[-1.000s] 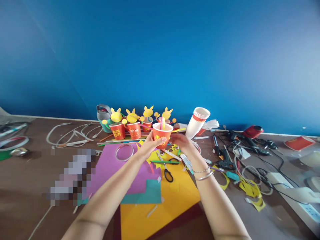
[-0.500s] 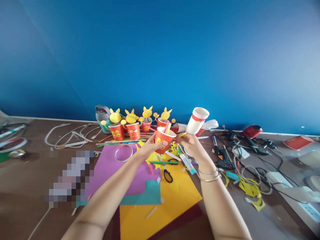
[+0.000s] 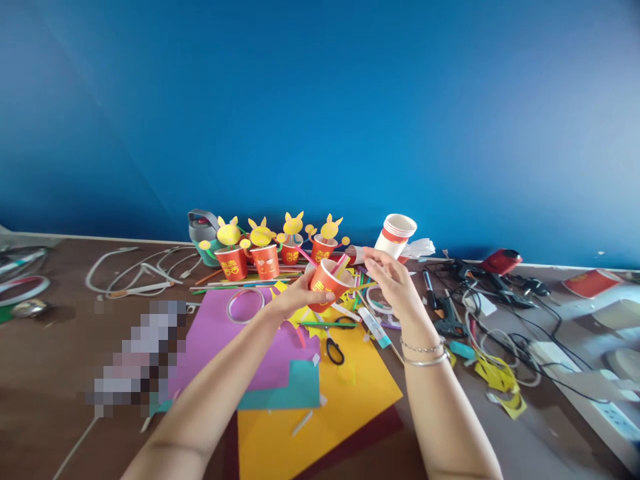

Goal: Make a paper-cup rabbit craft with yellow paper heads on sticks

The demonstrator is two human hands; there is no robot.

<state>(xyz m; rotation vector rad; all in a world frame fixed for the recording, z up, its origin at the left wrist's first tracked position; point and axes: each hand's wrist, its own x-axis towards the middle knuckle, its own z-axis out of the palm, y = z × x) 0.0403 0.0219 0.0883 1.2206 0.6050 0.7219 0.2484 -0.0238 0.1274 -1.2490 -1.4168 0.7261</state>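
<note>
My left hand (image 3: 303,293) is wrapped round a red paper cup (image 3: 323,283) with gold print, tilted to the right above the paper. A pink straw and a pale yellow strip (image 3: 341,265) stand inside the cup. From its right side a thin yellow straw (image 3: 364,288) sticks out. Just above that straw, my right hand (image 3: 390,273) is raised with its fingers apart and nothing visible in them. Behind stand several red cups (image 3: 265,262) with yellow paper animal heads (image 3: 261,235). Black-handled scissors (image 3: 335,350) lie below the held cup.
Purple paper (image 3: 215,353) and orange paper (image 3: 350,413) cover the middle. A stack of white-and-red cups (image 3: 393,237) stands behind my right hand. Glue guns (image 3: 450,320), cables and a power strip (image 3: 615,420) lie to the right. A grey flask (image 3: 203,230) stands back left.
My right hand has let go of the yellow straw and risen slightly, moving right. The straw now sticks out from the cup's side. The cup has tilted further right in my left hand.
</note>
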